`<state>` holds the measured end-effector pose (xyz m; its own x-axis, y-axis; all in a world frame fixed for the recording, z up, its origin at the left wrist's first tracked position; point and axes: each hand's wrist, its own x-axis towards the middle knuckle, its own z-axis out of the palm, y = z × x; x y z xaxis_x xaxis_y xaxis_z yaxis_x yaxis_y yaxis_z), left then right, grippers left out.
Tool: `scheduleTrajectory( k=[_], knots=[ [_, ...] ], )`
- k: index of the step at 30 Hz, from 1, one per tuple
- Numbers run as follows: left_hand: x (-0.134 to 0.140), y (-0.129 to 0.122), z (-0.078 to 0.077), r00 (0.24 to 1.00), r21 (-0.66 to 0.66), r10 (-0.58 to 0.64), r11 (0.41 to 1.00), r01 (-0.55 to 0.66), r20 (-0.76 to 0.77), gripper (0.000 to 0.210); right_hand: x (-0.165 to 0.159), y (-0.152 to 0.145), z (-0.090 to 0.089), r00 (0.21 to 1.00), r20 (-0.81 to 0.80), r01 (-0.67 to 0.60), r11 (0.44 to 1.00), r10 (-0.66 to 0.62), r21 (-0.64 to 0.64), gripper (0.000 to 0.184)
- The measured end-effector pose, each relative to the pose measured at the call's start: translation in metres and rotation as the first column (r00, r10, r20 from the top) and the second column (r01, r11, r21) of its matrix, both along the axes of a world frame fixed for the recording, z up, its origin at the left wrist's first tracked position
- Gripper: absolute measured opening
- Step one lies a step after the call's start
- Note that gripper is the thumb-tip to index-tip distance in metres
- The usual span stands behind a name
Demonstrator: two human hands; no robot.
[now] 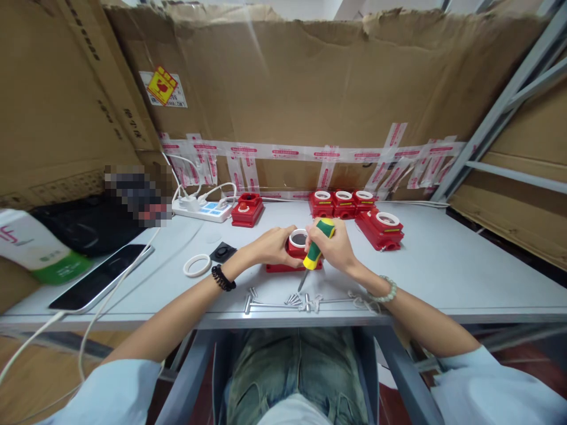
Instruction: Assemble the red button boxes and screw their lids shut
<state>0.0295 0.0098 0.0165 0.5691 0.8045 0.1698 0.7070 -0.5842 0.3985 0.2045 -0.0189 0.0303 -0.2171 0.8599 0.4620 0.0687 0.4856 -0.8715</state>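
Head view: pixelated patch beside power strip

Bare table right; screws crowd the front edge

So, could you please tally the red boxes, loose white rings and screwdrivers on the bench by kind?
Red boxes: 6 – one under the left hand at, one by the power strip, three in a row, one beside them.
White rings, loose: 1.
Screwdrivers: 1, in the right hand.
Total: 8.
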Motion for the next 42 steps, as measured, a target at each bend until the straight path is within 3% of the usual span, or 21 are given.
scheduleTrajectory(
  k=[10, 19, 42],
  knots=[
    [-0.001, 0.002, -0.001, 1.000, -0.005, 0.002, 1.000, -0.002, 0.003, 0.055, -0.001, -0.001, -0.001, 1.000, 0.001, -0.011, 1.000, 0.011, -0.021, 0.033],
    [0.000, 0.000, 0.001, 1.000, -0.013, -0.001, 1.000, 0.001, -0.006, 0.054, 0.001, -0.005, 0.009, 0.995, -0.104, 0.002, 0.999, -0.008, -0.053, 0.033],
    [-0.002, 0.001, -0.001, 1.000, 0.000, -0.008, 1.000, 0.008, -0.007, 0.054, 0.004, 0.003, 0.010, 0.960, -0.273, 0.027, 0.989, -0.066, -0.144, 0.033]
  ],
)
